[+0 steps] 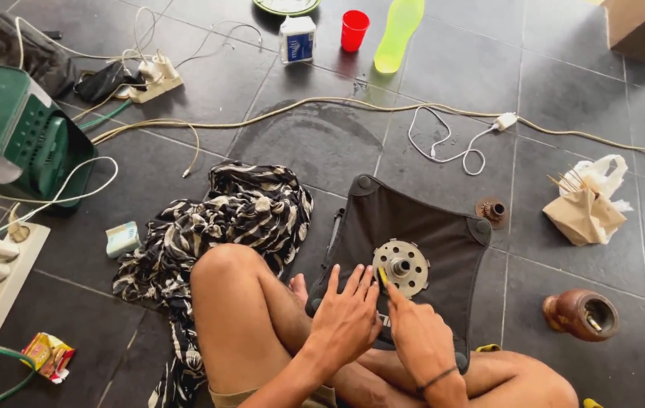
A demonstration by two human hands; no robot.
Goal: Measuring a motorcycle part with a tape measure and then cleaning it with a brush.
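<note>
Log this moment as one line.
left hand flat on black seat base | right hand holding yellow-tipped tool at round metal plate

Floor survey, as I see it from the head camera. Open tile: the band between the black seat base (413,234) and the white charger cable (451,143). Blocked left: patterned cloth (224,219) lying against the seat base, my bent knee (224,279) over it. Blocked right: rusty round part (492,211) just beside the corner, paper bag (585,208), brown wooden pot (581,314). I note bare tile between the last two.
</note>
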